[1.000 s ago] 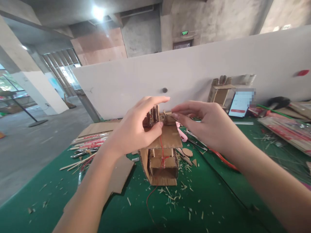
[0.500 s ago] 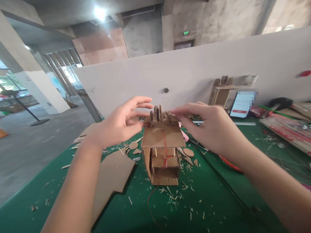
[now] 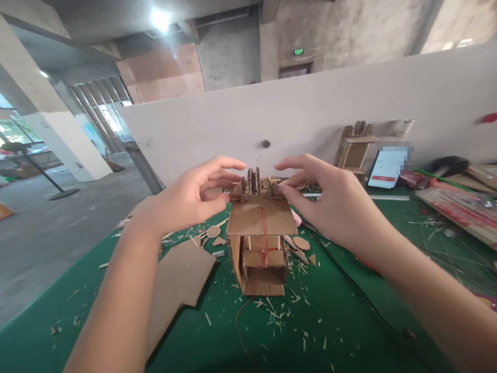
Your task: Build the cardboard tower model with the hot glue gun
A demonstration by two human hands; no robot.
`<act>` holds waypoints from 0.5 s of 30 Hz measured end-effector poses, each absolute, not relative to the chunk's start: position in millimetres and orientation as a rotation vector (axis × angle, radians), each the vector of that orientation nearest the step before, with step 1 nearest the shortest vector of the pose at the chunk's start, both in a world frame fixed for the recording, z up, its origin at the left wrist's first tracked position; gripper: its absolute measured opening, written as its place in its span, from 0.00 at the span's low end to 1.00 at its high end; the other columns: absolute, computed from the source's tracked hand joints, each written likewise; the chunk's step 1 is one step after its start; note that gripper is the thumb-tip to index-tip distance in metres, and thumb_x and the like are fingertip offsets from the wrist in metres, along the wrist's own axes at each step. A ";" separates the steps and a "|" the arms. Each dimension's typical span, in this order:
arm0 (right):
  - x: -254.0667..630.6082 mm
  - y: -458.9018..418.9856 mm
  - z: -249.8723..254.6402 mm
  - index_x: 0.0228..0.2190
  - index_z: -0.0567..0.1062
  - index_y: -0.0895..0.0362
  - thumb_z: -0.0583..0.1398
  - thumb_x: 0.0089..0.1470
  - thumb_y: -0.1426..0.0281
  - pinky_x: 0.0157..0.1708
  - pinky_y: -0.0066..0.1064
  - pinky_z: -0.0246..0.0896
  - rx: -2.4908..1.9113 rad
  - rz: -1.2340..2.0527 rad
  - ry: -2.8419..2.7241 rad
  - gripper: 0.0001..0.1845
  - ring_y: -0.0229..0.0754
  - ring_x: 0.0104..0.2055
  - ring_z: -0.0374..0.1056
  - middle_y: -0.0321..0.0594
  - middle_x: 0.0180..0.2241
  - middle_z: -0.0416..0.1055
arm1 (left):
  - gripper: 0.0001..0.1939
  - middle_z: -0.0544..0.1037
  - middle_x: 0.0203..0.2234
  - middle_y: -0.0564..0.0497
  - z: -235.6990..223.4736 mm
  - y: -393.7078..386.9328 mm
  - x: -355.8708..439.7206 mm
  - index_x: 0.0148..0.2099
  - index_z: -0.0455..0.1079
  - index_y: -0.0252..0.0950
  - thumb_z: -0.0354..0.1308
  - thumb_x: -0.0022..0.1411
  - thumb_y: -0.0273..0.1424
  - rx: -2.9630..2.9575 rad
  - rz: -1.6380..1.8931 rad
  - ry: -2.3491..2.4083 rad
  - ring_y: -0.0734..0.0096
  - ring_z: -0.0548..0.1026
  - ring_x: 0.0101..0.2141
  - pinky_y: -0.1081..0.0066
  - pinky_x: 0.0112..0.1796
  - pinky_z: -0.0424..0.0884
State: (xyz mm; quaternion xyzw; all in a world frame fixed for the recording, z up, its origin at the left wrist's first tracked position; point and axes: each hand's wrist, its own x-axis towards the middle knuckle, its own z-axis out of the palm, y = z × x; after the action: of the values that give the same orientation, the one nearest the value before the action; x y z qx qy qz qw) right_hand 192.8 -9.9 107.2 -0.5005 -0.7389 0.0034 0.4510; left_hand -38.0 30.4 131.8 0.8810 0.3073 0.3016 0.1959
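Observation:
In front of me stands a cardboard box model (image 3: 262, 217) with an open front. On its top are upright round cardboard discs (image 3: 254, 180) between two small cardboard side pieces. A red string (image 3: 264, 228) runs from a hole in the top down to a knot on an inner ledge. My left hand (image 3: 205, 189) is beside the left side piece, fingers apart, thumb close to the cardboard. At the opposite end, my right hand (image 3: 314, 184) has thumb and a finger pinched at the right side piece (image 3: 273, 189). Its index finger is raised.
A flat cardboard sheet (image 3: 182, 280) lies to the left on the green table (image 3: 330, 331). Wood splinters and cardboard scraps surround the model. At the back right stand a second cardboard model (image 3: 353, 153) and a lit phone (image 3: 388, 166), before a white partition (image 3: 202, 124).
My right index finger has lifted away from the top of the model, while the thumb stays at the right side piece. My left hand has barely shifted. The box stays in place.

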 end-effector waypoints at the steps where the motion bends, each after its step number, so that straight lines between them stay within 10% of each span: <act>1: 193.2 -9.5 107.2 0.42 0.75 0.48 0.58 0.54 0.71 0.33 0.37 0.69 -1.227 -0.003 -1.841 0.14 0.41 0.27 0.73 0.34 0.32 0.79 | 0.21 0.75 0.50 0.48 131.8 31.0 -39.2 0.55 0.64 0.45 0.55 0.61 0.24 2.470 0.857 0.863 0.63 0.73 0.51 0.66 0.48 0.74; 15: 195.3 -9.6 111.2 0.34 0.79 0.47 0.57 0.55 0.72 0.34 0.36 0.68 -1.174 0.017 -1.895 0.11 0.43 0.35 0.74 0.33 0.34 0.79 | 0.11 0.79 0.42 0.49 128.8 31.6 -32.7 0.46 0.68 0.42 0.60 0.60 0.31 2.426 0.964 0.954 0.65 0.78 0.43 0.65 0.44 0.76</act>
State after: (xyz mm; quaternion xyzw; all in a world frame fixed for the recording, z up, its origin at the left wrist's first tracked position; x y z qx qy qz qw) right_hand 195.3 -9.6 111.2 -0.4728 -0.7631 0.0067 0.4405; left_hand -32.7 31.6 128.8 0.8586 0.3377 0.3413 0.1799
